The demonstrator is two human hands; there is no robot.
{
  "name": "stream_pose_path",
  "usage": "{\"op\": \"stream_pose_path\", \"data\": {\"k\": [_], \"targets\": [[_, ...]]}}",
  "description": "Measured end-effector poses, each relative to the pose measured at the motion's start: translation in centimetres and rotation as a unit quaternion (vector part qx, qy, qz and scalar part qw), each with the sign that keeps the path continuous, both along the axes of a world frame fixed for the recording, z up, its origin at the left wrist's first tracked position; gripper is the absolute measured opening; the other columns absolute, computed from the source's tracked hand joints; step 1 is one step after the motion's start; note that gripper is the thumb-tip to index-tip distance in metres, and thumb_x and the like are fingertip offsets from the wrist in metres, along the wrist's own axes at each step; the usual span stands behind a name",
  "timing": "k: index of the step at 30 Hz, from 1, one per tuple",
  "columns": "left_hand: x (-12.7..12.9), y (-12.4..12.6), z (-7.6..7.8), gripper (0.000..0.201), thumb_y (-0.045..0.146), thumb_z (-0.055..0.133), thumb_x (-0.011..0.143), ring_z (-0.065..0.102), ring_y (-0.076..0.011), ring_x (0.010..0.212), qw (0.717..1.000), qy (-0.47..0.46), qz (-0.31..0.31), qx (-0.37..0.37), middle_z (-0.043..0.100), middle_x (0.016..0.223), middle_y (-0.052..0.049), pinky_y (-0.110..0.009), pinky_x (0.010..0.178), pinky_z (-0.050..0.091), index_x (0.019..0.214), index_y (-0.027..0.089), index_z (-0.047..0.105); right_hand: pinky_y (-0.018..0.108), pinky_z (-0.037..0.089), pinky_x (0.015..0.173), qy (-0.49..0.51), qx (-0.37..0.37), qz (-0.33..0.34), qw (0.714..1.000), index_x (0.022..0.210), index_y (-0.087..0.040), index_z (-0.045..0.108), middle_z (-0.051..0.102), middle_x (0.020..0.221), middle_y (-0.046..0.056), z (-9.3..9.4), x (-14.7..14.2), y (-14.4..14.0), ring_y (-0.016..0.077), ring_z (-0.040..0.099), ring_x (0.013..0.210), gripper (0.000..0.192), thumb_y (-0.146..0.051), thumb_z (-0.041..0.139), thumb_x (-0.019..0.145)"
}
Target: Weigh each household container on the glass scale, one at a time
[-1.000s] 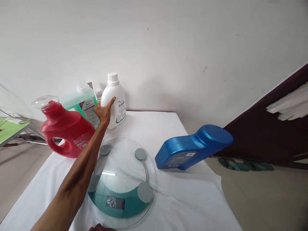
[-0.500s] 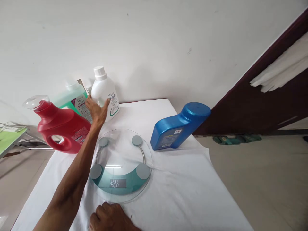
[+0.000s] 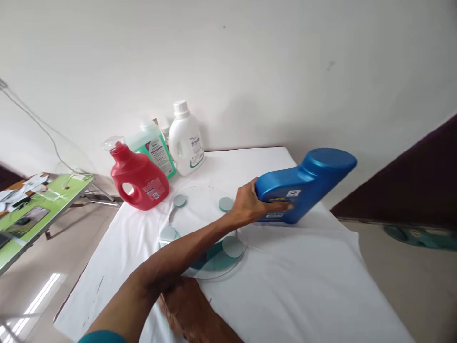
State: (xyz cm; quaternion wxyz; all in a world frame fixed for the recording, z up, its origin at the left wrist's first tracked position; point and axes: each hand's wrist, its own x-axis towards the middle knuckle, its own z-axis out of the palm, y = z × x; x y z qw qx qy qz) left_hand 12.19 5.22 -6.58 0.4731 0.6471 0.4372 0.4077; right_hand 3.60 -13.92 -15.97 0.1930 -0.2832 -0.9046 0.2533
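Surface (image 3: 321, 286): white-clothed, back edge ran along wall (image 3: 271, 62)
Room: green surface (image 3: 66, 195) stood off L, tiled floor (image 3: 89, 233) btwn
L hand (image 3: 250, 205): gripped blue btl (image 3: 307, 183), thumb across front
Blue btl: just R of glass scale (image 3: 200, 207)
R hand (image 3: 185, 305): partly behind L forearm (image 3: 185, 252); open/closed couldn't be told
Open room: most lay front-R, to R edge

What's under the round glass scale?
White tablecloth shows through the clear part of the glass scale. I can't see beneath its teal band or round pads, and the left forearm crosses above, covering more.
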Motion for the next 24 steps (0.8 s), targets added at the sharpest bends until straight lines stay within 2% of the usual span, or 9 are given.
{"op": "stream_pose_path", "data": {"k": [2, 5, 10, 12, 17, 20, 24], "targets": [[0.3, 0.0, -0.4, 0.059, 0.044, 0.096, 0.060, 0.071, -0.0266, 0.097, 0.999, -0.038, 0.012, -0.018, 0.076, 0.104, -0.008, -0.039, 0.083, 0.058, 0.109, 0.024, 0.072, 0.027, 0.031, 0.049, -0.003, 0.004, 0.008, 1.000, 0.074, -0.018, 0.061, 0.069, 0.070, 0.002, 0.0, 0.0, 0.0, 0.0140, 0.058, 0.057, 0.018, -0.011, 0.061, 0.090], [0.7, 0.1, -0.6, 0.056, 0.041, 0.099, 0.053, 0.071, -0.0245, 0.089, 0.994, -0.092, 0.019, -0.051, 0.076, 0.098, -0.009, -0.039, 0.080, 0.057, 0.099, 0.022, 0.074, 0.031, 0.026, 0.048, -0.009, 0.046, 0.012, 0.999, 0.068, -0.019, 0.061, 0.070, 0.066, 0.002, -0.1, 0.0, -0.1, 0.0160, 0.058, 0.054, 0.019, -0.010, 0.065, 0.085], [0.7, 0.6, 0.1, 0.058, 0.031, 0.102, 0.042, 0.073, -0.0258, 0.084, 0.968, -0.198, 0.060, -0.143, 0.077, 0.096, -0.010, -0.044, 0.080, 0.060, 0.092, 0.019, 0.075, 0.032, 0.025, 0.048, -0.003, 0.063, 0.009, 0.998, 0.072, -0.019, 0.063, 0.072, 0.068, 0.002, 0.7, 0.2, 0.0, 0.0162, 0.060, 0.056, 0.015, -0.009, 0.066, 0.083], [-0.1, 0.5, 0.9, 0.056, 0.032, 0.102, 0.044, 0.074, -0.0260, 0.084, 0.960, -0.229, 0.071, -0.144, 0.078, 0.095, -0.010, -0.046, 0.083, 0.061, 0.092, 0.018, 0.075, 0.032, 0.026, 0.047, -0.001, 0.070, 0.006, 0.998, 0.076, -0.019, 0.064, 0.073, 0.071, 0.002, 1.0, 0.3, 0.1, 0.0166, 0.063, 0.059, 0.012, -0.009, 0.065, 0.084], [-4.3, -0.9, 3.8, 0.054, 0.036, 0.100, 0.049, 0.076, -0.0275, 0.088, 0.967, -0.227, 0.099, -0.058, 0.080, 0.096, -0.008, -0.048, 0.088, 0.062, 0.095, 0.018, 0.077, 0.031, 0.037, 0.051, -0.009, 0.093, -0.014, 0.996, 0.095, -0.018, 0.066, 0.074, 0.086, 0.004, 0.6, 0.2, 0.0, 0.0199, 0.068, 0.072, 0.005, -0.017, 0.063, 0.091], [-7.9, -1.9, 5.3, 0.056, 0.039, 0.099, 0.051, 0.077, -0.0277, 0.089, 0.966, -0.219, 0.134, 0.013, 0.080, 0.096, -0.008, -0.047, 0.088, 0.063, 0.098, 0.018, 0.077, 0.032, 0.043, 0.056, -0.031, 0.085, -0.020, 0.996, 0.096, -0.018, 0.065, 0.073, 0.090, 0.004, 0.4, 0.1, 0.0, 0.0216, 0.069, 0.078, 0.008, -0.022, 0.058, 0.097], [-12.4, -3.6, 5.7, 0.055, 0.038, 0.099, 0.052, 0.077, -0.0276, 0.086, 0.959, -0.206, 0.184, 0.059, 0.081, 0.096, -0.008, -0.047, 0.086, 0.064, 0.098, 0.017, 0.078, 0.031, 0.044, 0.060, -0.038, 0.079, -0.015, 0.996, 0.095, -0.018, 0.064, 0.072, 0.091, 0.005, 0.8, 0.4, 0.2, 0.0200, 0.068, 0.080, 0.011, -0.021, 0.055, 0.100]]}}
